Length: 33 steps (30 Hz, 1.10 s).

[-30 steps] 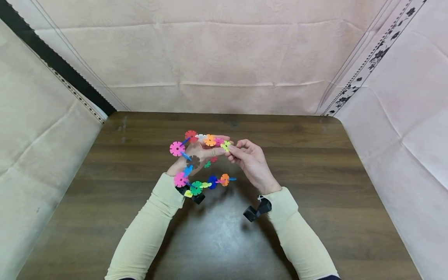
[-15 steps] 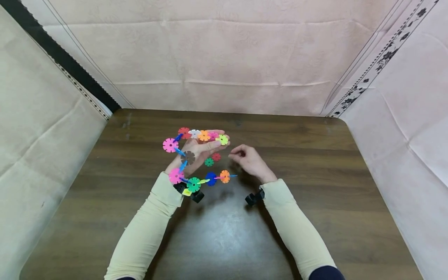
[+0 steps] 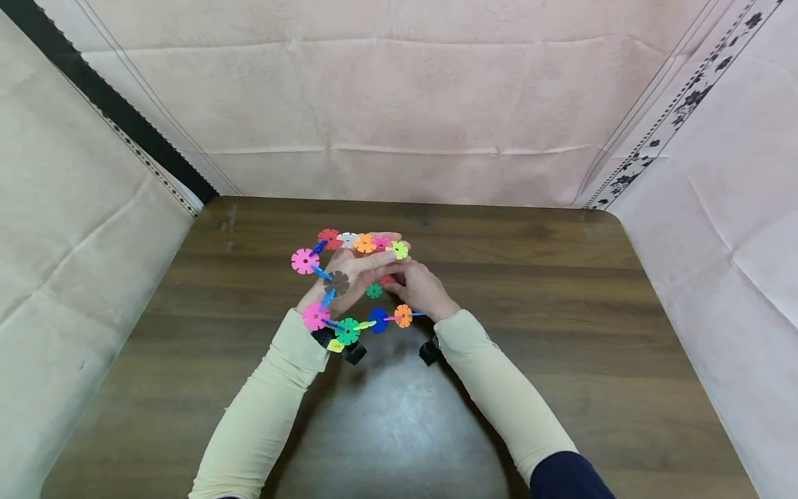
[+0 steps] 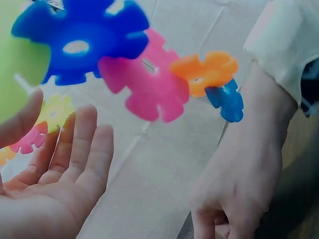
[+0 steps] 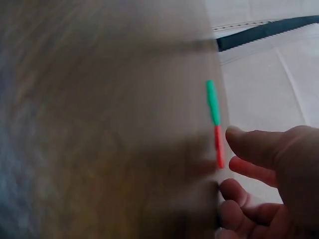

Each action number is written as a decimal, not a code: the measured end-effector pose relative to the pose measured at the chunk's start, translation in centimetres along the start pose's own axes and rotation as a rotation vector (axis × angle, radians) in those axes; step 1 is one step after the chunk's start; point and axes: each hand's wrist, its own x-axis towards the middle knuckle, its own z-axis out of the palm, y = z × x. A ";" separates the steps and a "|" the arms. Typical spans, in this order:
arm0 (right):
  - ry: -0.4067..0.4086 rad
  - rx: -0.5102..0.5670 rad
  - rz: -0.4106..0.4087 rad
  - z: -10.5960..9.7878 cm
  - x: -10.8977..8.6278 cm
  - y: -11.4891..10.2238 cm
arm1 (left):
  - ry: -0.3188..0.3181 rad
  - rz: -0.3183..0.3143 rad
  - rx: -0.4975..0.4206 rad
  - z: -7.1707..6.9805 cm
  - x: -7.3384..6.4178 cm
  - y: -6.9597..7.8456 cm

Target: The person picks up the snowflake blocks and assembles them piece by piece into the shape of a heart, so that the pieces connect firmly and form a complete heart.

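Note:
A chain of interlocking flower-shaped plastic discs [image 3: 305, 261] in many colours curves around my left hand [image 3: 357, 277]. That hand pinches the chain near its far end, by the yellow-green disc [image 3: 397, 250], between thumb and fingers. In the left wrist view the chain's other end, with an orange disc [image 4: 209, 72], hangs in the air. My right hand [image 3: 427, 290] is low at the table, below the left fingertips. A red disc [image 5: 219, 147] and a joined or touching green disc [image 5: 213, 102] lie flat there; right thumb and fingers are spread just beside the red one.
The brown wooden table [image 3: 561, 333] is bounded at the back and both sides by pale cloth [image 3: 399, 97]. Black wrist cameras [image 3: 354, 353] sit on both wrists.
My right hand has let go of the yellow-green disc at the chain's end, drawn back, and moved down and left to the red disc. The left hand keeps holding the chain.

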 end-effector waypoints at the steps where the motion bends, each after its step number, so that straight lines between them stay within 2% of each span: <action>1: 0.004 -0.015 -0.004 0.1 0.1 -0.1 | -0.004 0.000 -0.002 0.0 0.0 0.0; 5: 0.012 -0.091 -0.008 0.1 0.0 -0.2 | -0.005 0.000 0.006 0.1 0.1 -0.1; 8: 0.005 -0.102 0.022 -0.2 0.0 0.0 | 0.002 0.004 0.019 0.2 0.3 -0.1; 12: -0.041 -0.051 0.101 -0.8 0.0 0.4 | 0.012 -0.002 0.016 0.3 0.3 -0.1; 17: -0.066 0.023 0.182 -1.4 -0.4 0.9 | 0.070 -0.047 0.007 0.4 0.2 -0.1; 19: -0.043 0.058 0.200 -1.6 -0.7 1.0 | 0.086 -0.059 0.013 0.5 0.2 -0.2; 23: 0.018 0.143 0.219 -2.3 -1.4 1.1 | 0.090 -0.046 0.021 0.5 0.1 -0.2; 33: 0.233 0.359 0.135 -5.8 -4.0 0.0 | 0.081 -0.007 0.045 0.5 0.3 -0.4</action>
